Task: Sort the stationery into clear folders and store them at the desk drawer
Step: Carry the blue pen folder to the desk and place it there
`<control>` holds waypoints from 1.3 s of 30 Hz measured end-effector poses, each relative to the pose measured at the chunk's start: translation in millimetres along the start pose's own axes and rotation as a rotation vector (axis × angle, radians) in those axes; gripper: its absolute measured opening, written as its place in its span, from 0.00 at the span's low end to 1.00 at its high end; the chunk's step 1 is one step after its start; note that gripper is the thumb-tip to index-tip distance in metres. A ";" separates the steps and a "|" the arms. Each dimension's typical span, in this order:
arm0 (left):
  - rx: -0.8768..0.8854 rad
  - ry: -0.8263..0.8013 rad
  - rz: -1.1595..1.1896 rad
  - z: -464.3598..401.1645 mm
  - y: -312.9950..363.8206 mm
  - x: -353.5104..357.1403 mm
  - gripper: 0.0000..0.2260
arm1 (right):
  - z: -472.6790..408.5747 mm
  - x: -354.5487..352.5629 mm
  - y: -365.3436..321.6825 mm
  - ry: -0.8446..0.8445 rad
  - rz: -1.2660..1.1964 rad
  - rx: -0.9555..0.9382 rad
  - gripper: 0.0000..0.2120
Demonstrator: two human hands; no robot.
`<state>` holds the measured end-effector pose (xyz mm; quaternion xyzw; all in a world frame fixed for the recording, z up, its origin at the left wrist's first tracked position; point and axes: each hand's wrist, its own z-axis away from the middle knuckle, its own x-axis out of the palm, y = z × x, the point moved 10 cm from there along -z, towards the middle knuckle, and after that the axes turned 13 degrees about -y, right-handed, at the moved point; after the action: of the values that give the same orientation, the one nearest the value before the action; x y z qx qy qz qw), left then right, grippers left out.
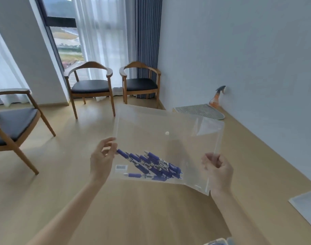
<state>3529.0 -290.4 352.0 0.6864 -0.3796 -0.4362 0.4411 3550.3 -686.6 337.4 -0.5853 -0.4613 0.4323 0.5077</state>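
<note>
Room interior with pale walls, wood-toned floor and window seating.

Three wooden armchairs with dark cushioned seats (91,86) stand on the light wood-toned floor (71,135) before a dark-framed tall window (66,41) hung with sheer white curtains (99,36) and a blue striped drape (147,32); daylight enters. A plain pale blue-grey wall (239,50) bounds the right side.

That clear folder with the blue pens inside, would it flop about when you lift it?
Probably somewhat: the clear folder is thin plastic, held at both side edges by the left hand and right hand. The pens have gathered at its lower end, so they likely slide and roll when it tilts.
</note>
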 end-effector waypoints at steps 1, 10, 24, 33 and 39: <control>0.006 -0.036 -0.003 -21.0 -3.1 18.7 0.07 | -16.1 -5.5 8.5 0.027 -0.014 0.010 0.09; 0.019 -0.230 -0.026 -211.0 -14.8 200.1 0.08 | -194.5 -65.7 55.8 0.213 -0.032 0.076 0.08; 0.046 -0.615 0.003 -431.3 -58.5 381.9 0.07 | -306.4 -78.0 111.3 0.608 0.062 0.221 0.11; 0.111 -1.028 -0.097 -468.2 -94.5 474.6 0.06 | -267.4 -57.7 148.8 0.923 0.064 0.350 0.13; 0.121 -1.190 -0.117 -468.8 -102.4 525.7 0.08 | -250.2 -57.4 171.7 1.021 0.012 0.397 0.10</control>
<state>4154.7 -604.9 225.4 0.3681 -0.5473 -0.7465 0.0883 3800.0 -801.9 196.8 -0.6164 -0.0625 0.1751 0.7651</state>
